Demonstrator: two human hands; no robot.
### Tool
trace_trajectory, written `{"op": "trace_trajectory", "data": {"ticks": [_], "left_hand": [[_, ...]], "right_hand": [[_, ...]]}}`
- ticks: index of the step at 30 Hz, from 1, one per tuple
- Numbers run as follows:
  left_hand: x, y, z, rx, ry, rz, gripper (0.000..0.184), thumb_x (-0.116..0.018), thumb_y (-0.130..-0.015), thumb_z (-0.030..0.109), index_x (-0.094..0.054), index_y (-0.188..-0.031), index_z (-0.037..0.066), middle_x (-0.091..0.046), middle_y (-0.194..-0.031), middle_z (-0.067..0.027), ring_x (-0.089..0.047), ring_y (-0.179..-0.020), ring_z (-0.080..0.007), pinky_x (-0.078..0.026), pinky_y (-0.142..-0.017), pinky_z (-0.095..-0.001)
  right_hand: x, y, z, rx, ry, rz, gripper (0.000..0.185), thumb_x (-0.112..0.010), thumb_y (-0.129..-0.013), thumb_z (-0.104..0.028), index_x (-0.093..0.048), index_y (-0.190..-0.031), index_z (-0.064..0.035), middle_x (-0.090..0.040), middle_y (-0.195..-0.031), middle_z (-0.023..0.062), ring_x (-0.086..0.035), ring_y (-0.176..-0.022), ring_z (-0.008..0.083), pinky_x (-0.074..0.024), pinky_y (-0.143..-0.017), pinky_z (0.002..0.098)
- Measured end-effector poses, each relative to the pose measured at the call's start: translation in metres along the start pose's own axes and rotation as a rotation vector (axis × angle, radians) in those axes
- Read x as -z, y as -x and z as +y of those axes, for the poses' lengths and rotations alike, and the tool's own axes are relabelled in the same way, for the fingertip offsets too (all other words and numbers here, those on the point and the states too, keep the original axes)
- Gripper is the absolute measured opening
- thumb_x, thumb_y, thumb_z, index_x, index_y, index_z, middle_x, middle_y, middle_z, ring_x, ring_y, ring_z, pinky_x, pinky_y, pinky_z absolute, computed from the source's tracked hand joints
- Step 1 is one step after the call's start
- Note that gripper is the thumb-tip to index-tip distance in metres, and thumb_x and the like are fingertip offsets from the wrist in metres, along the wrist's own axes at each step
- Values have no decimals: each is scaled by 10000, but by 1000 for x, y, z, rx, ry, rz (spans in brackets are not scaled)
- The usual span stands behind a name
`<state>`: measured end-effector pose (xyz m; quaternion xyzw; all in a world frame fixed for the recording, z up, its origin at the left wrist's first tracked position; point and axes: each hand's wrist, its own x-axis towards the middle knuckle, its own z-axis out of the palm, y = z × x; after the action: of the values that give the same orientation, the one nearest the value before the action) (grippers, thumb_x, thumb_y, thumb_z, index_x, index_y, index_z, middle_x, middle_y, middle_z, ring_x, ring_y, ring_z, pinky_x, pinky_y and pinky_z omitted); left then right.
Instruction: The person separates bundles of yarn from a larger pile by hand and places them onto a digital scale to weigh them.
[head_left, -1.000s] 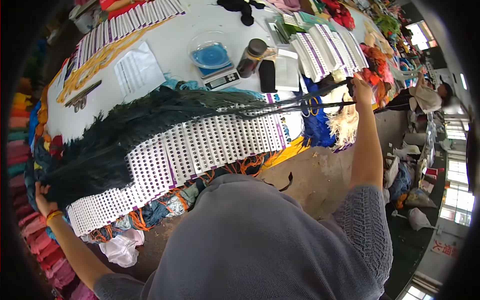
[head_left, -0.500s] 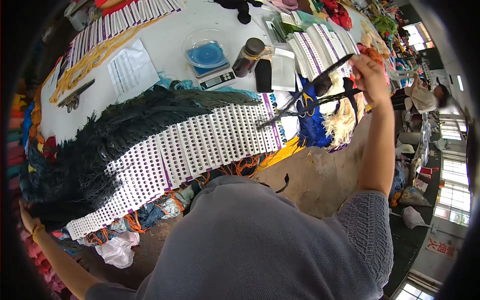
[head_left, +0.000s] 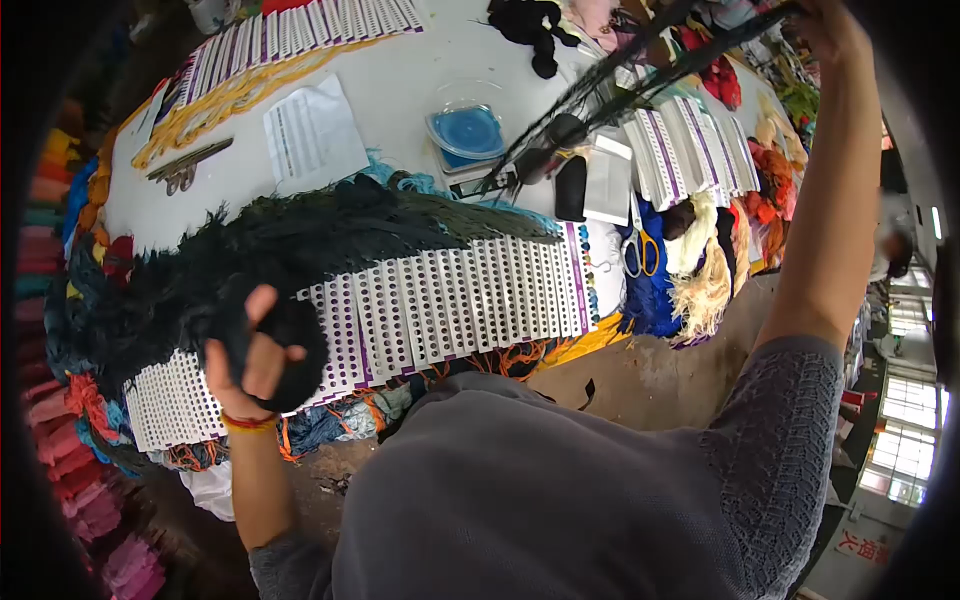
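Note:
High at the top right, my right hand [head_left: 835,35] is closed round a few long black thread strands [head_left: 650,85], which slant down and left past the scale. My left hand [head_left: 250,375] is over the white cards, its fingers hooked round a bundle of black thread [head_left: 293,345]. Behind it a long heap of dark thread [head_left: 230,250] lies along the upper ends of the cards. These white hole-punched cards [head_left: 430,310] have purple edges and stand side by side in a row, threads passing through their holes.
Beyond the dark heap are a digital scale [head_left: 470,188] with a blue-bottomed plastic tub [head_left: 468,130], a printed sheet [head_left: 315,130] and a metal clip [head_left: 190,165]. Yellow-handled scissors [head_left: 642,250] lie on blue thread to the right. More cards [head_left: 690,150] are stacked behind them.
My right hand has risen up and to the right, lifting the black strands off the cards. My left hand has moved in from the far left edge, now with a black bundle.

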<state>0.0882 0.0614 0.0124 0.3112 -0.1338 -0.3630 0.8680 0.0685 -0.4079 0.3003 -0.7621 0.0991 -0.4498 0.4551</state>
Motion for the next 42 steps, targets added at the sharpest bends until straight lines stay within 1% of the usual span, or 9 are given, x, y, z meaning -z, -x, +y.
{"op": "trace_trajectory", "data": {"ticks": [4,11,13,14,16,20,24,34,42], "left_hand": [[-21,-8,-25,57,-96,-127,471,-519,-818,326,-516,-988,-114,-433,-483,-7,-422,-411,-96,-471,-782,-338],[-37,-10,-37,134,-257,0,223,-576,-775,199,-544,-732,-18,-540,-698,-91,-537,-696,-166,-454,-738,-316],[-40,-12,-42,61,-393,48,170,-571,-782,155,-541,-750,-9,-542,-727,-85,-541,-731,-167,-443,-719,-297],[-34,-11,-48,45,-398,55,135,-563,-794,123,-534,-766,-5,-552,-758,-88,-540,-751,-166,-432,-694,-281],[-30,-9,-53,109,-458,109,129,-552,-810,121,-529,-779,-2,-556,-756,-91,-538,-753,-161,-430,-694,-278],[-13,8,-68,194,-199,253,198,-535,-826,141,-517,-910,-38,-512,-620,-47,-459,-483,-105,-387,-467,-229],[-6,8,-69,182,260,215,381,-505,-860,205,-449,-1135,-53,-401,-561,-1,-383,-461,-73,-338,-466,-216],[-3,-1,-77,259,132,206,169,-535,-833,176,-486,-816,15,-398,-524,5,-386,-437,-82,-328,-446,-221],[-4,-3,-81,314,2,262,204,-540,-821,168,-433,-674,74,-398,-518,8,-382,-423,-85,-318,-430,-231]], "right_hand": [[-34,-19,4,4,-3,43,249,-538,-824,-253,-464,-623,-127,-329,-459,-59,-237,-361,67,-159,-360,232],[-96,-6,86,56,200,-56,186,-569,-760,-203,-550,-669,-43,-490,-577,23,-440,-520,144,-343,-475,288],[-103,-21,196,301,467,-328,227,-532,-786,-206,-566,-665,-17,-521,-572,37,-466,-519,177,-379,-490,299],[-114,-5,250,846,1041,-170,243,-526,-822,-236,-565,-685,-39,-520,-563,18,-490,-518,148,-395,-483,274],[-139,77,288,637,1088,-427,172,-581,-744,-278,-601,-785,-112,-522,-695,89,-559,-712,303,-455,-589,398],[-148,195,340,316,1235,-773,155,-594,-742,-283,-606,-799,-140,-549,-835,58,-558,-828,231,-445,-648,398],[-134,246,347,220,1156,-898,182,-596,-743,-265,-583,-821,-101,-571,-823,62,-568,-819,253,-449,-662,409],[-89,287,319,-244,753,-559,274,-572,-770,-204,-493,-1012,-103,-575,-764,68,-566,-769,255,-441,-638,389],[-87,302,339,-22,804,-520,270,-574,-754,-162,-492,-1002,-94,-555,-898,73,-537,-847,274,-425,-697,385]]}}
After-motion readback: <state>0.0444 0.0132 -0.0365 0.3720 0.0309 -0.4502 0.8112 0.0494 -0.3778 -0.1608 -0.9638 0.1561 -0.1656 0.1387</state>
